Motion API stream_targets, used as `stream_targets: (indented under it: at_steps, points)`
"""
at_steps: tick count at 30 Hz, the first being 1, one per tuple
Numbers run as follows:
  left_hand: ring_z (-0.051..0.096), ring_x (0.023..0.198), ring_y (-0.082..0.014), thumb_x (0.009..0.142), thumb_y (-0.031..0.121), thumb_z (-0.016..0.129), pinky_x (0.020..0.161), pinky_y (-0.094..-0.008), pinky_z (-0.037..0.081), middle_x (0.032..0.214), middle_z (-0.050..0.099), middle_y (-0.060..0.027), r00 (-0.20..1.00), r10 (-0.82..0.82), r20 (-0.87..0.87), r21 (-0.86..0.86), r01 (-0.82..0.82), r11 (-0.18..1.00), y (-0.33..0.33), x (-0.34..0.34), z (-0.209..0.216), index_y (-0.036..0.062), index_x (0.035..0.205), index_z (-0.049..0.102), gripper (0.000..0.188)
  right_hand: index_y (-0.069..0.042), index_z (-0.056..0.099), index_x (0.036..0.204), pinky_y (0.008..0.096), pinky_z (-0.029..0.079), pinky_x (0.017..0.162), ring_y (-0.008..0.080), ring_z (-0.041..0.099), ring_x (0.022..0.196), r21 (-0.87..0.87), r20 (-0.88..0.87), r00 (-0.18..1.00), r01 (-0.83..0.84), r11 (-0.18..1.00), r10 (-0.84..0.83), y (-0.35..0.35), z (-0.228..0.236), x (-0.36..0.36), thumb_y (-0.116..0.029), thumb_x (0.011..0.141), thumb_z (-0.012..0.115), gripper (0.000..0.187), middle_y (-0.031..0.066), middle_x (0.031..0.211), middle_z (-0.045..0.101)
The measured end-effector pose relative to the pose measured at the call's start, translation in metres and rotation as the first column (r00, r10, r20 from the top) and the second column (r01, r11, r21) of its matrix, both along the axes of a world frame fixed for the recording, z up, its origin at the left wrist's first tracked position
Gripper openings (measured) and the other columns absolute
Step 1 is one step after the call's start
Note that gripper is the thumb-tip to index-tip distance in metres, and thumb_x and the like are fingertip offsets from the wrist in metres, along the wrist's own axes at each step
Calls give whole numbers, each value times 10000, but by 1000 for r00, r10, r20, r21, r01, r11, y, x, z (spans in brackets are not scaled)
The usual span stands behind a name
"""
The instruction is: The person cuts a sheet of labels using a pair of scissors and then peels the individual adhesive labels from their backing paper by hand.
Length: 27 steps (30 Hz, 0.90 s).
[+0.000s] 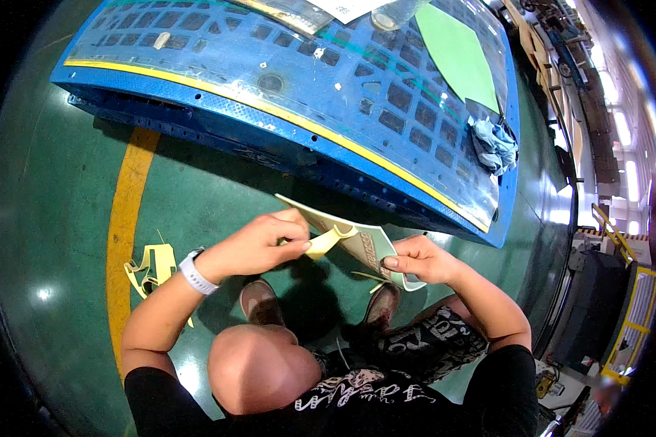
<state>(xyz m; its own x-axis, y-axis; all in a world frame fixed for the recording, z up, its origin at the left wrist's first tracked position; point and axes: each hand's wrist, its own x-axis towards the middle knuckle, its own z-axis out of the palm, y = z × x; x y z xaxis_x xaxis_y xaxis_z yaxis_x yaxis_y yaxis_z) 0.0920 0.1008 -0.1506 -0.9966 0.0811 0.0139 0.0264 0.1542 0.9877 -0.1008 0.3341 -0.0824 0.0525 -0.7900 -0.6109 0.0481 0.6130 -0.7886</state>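
My right hand (420,258) pinches the end of a thin, pale, slightly curved panel (357,244), thumb on its near face. That face looks brownish with printed marks, and its edges are whitish to pale green. Closed fingers of my left hand (286,237) grip a yellow strip (325,244), which curls up from the panel and still touches it near the upper edge. The panel is held in the air, tilted, between me and the blue pallet (306,135). My left hand hides part of the panel's far end.
Crumpled yellow strips (155,266) lie on the green floor (186,197) at left, by an orange line (127,204). On the pallet are a green sheet (459,58), a blue cloth (494,146) and a clear roll (395,16). My shoes (261,300) stand below the panel.
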Motion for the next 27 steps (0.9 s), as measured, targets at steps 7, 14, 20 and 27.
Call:
stream_targets:
  at_steps: [7, 14, 20, 27]
  points:
    - [475, 705, -65, 914, 378, 542, 610, -252, 406, 725, 539, -18, 874, -160, 458, 305, 14, 952, 23, -39, 12, 13, 761, 601, 400, -6, 507, 749, 399, 391, 552, 280, 507, 578, -214, -380, 883, -373, 903, 275, -17, 2, 5, -266, 942, 492, 325, 109, 636, 491]
    - [422, 625, -54, 960, 414, 445, 568, -240, 376, 615, 479, 30, 944, -83, 320, 407, -58, 911, 51, -48, 3, 46, 680, 549, 475, -4, 514, 767, 447, 399, 585, 391, 515, 631, -232, -485, 817, -464, 855, 312, -16, -12, 13, -231, 926, 498, 278, 173, 646, 499]
    - [459, 594, -67, 978, 377, 404, 526, -252, 377, 634, 525, 11, 936, 8, 351, 424, -167, 890, 74, -44, 12, 24, 767, 612, 460, -10, 556, 851, 376, 450, 558, 285, 572, 571, -97, -524, 842, -205, 974, 125, -31, 11, 14, -264, 918, 530, 263, 146, 629, 544]
    - [450, 525, -111, 965, 268, 449, 492, -281, 367, 577, 509, -62, 977, 196, 87, 289, -213, 933, 70, -47, 14, 0, 707, 588, 397, -11, 546, 767, 261, 435, 500, 93, 555, 515, -103, -293, 956, -30, 994, -2, -23, 11, 6, -288, 958, 490, 342, 42, 567, 544]
